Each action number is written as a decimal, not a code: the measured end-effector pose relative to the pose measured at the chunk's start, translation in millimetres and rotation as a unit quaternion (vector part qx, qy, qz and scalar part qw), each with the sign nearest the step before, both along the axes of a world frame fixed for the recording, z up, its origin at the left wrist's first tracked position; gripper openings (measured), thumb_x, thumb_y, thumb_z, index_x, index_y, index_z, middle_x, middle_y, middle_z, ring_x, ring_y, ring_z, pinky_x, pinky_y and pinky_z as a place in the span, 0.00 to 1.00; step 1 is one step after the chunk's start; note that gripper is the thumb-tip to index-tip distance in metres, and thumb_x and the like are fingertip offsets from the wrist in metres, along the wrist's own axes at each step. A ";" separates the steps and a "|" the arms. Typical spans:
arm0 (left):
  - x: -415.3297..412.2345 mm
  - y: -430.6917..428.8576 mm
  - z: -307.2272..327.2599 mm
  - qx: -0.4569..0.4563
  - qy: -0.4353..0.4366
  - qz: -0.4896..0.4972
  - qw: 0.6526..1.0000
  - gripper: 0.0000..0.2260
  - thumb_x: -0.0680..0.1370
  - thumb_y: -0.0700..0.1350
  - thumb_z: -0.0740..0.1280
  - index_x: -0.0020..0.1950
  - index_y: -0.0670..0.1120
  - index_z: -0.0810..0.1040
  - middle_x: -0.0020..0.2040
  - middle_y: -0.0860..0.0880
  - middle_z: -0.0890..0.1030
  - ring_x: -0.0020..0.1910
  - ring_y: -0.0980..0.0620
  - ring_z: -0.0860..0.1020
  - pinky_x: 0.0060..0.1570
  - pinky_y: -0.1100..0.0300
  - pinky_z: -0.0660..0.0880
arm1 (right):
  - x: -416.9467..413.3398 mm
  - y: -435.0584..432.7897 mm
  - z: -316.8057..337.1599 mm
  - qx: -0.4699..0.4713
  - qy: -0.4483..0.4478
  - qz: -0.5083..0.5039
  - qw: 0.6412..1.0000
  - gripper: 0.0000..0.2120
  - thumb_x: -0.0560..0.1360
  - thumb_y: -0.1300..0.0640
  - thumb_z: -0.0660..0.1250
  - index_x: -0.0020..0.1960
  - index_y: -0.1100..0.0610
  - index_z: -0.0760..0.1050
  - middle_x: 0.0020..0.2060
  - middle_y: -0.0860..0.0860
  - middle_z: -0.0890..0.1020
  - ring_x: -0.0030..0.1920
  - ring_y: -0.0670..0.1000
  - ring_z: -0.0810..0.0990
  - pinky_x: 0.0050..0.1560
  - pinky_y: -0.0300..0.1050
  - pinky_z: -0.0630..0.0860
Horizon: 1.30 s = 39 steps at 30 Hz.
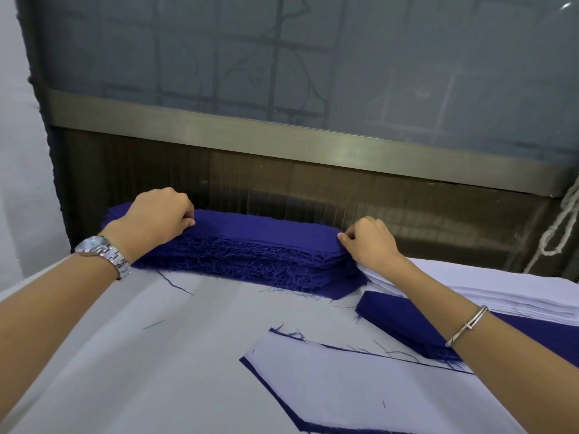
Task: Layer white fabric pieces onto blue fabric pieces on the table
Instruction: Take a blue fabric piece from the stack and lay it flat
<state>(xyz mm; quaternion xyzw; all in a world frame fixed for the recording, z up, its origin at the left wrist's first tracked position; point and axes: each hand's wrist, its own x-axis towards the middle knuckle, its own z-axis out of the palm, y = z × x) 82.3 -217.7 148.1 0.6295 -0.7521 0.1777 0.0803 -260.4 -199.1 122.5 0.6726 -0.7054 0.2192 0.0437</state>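
A thick stack of frayed blue fabric pieces (250, 255) lies at the back of the table. My left hand (159, 216) pinches the top blue piece (266, 228) at its left end. My right hand (369, 241) pinches the same piece at its right end. A stack of white fabric pieces (470, 283) sits at the right, partly under my right forearm. Near the front lies a white piece (360, 389) layered on a blue piece, whose edge (266, 380) shows around it. A second blue pile (404, 321) lies under my right arm.
The table is covered with a white cloth (125, 355) strewn with loose blue threads. A dark panel and metal rail (313, 145) rise right behind the blue stack. A white rope (560, 227) hangs at the far right.
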 end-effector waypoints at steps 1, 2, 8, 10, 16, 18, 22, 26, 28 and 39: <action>-0.2 0.0 -0.2 -0.004 -0.003 -0.001 1.000 0.12 0.82 0.50 0.63 0.62 0.50 0.80 0.57 0.48 0.82 0.54 0.48 0.80 0.53 0.52 0.79 | -0.3 -0.6 0.7 -0.002 -0.005 0.000 1.000 0.15 0.82 0.52 0.64 0.48 0.62 0.83 0.47 0.59 0.82 0.51 0.59 0.80 0.50 0.50 0.78; -0.4 0.3 -0.5 -0.007 -0.005 -0.001 1.000 0.12 0.82 0.50 0.63 0.62 0.50 0.80 0.57 0.48 0.82 0.54 0.48 0.80 0.52 0.52 0.79 | -0.6 -1.0 1.2 -0.003 -0.013 -0.001 1.000 0.14 0.82 0.52 0.65 0.49 0.62 0.83 0.47 0.58 0.83 0.50 0.58 0.80 0.48 0.49 0.78; -2.2 -0.5 -3.7 -0.025 -0.018 0.005 1.000 0.11 0.82 0.50 0.62 0.62 0.50 0.80 0.55 0.48 0.82 0.52 0.49 0.80 0.49 0.55 0.78 | -0.6 -4.3 2.1 -0.005 -0.055 -0.009 0.998 0.12 0.81 0.54 0.66 0.51 0.61 0.85 0.45 0.56 0.85 0.42 0.53 0.80 0.42 0.43 0.72; -3.1 -1.3 -4.9 -0.026 -0.020 0.006 0.999 0.11 0.83 0.50 0.62 0.62 0.50 0.80 0.55 0.49 0.82 0.52 0.49 0.80 0.48 0.56 0.78 | -0.7 -4.3 1.3 -0.009 -0.068 -0.008 0.998 0.12 0.81 0.54 0.67 0.52 0.61 0.85 0.46 0.56 0.85 0.44 0.53 0.81 0.44 0.44 0.73; -0.7 -2.2 -5.2 -0.029 -0.013 -0.001 0.999 0.12 0.83 0.50 0.62 0.62 0.50 0.80 0.55 0.49 0.82 0.52 0.50 0.80 0.48 0.56 0.78 | 0.3 -4.6 1.2 -0.027 -0.082 -0.002 0.996 0.09 0.80 0.56 0.68 0.52 0.60 0.85 0.48 0.55 0.86 0.45 0.52 0.81 0.46 0.44 0.74; 0.1 -2.1 -5.2 -0.029 -0.008 -0.005 1.000 0.12 0.82 0.50 0.62 0.62 0.50 0.80 0.55 0.49 0.82 0.52 0.50 0.80 0.49 0.55 0.78 | 0.6 -5.2 1.1 -0.039 -0.086 0.004 0.996 0.08 0.80 0.57 0.68 0.53 0.59 0.85 0.48 0.54 0.85 0.45 0.51 0.80 0.46 0.44 0.74; 1.8 -3.1 -6.4 -0.035 -0.007 -0.004 0.999 0.12 0.82 0.51 0.62 0.62 0.51 0.80 0.56 0.49 0.82 0.52 0.49 0.80 0.48 0.55 0.78 | 1.3 -9.3 0.5 -0.039 -0.132 0.024 0.990 0.03 0.79 0.61 0.69 0.48 0.55 0.79 0.47 0.53 0.83 0.46 0.50 0.78 0.45 0.43 0.73; 3.2 -6.8 -9.0 -0.046 -0.003 0.003 0.999 0.11 0.82 0.52 0.63 0.61 0.52 0.80 0.55 0.50 0.82 0.50 0.50 0.80 0.42 0.58 0.74 | -1.0 -14.8 -3.1 -0.040 -0.219 0.055 0.973 0.10 0.77 0.66 0.69 0.53 0.55 0.72 0.50 0.50 0.75 0.48 0.49 0.75 0.38 0.34 0.70; 4.2 -8.3 -9.6 -0.045 0.001 0.005 0.999 0.11 0.82 0.53 0.63 0.61 0.52 0.80 0.55 0.50 0.82 0.50 0.50 0.79 0.40 0.59 0.72 | -2.8 -15.9 -4.3 -0.057 -0.276 0.065 0.957 0.16 0.76 0.68 0.69 0.59 0.55 0.70 0.50 0.48 0.74 0.47 0.46 0.75 0.39 0.33 0.71; 12.9 -21.2 -16.1 -0.026 0.077 0.005 0.997 0.24 0.79 0.52 0.68 0.73 0.48 0.69 0.65 0.44 0.75 0.63 0.43 0.74 0.58 0.48 0.75 | -26.7 -7.2 -13.8 -0.097 -0.320 0.128 0.934 0.12 0.77 0.64 0.71 0.40 0.49 0.79 0.36 0.46 0.83 0.38 0.41 0.81 0.37 0.29 0.75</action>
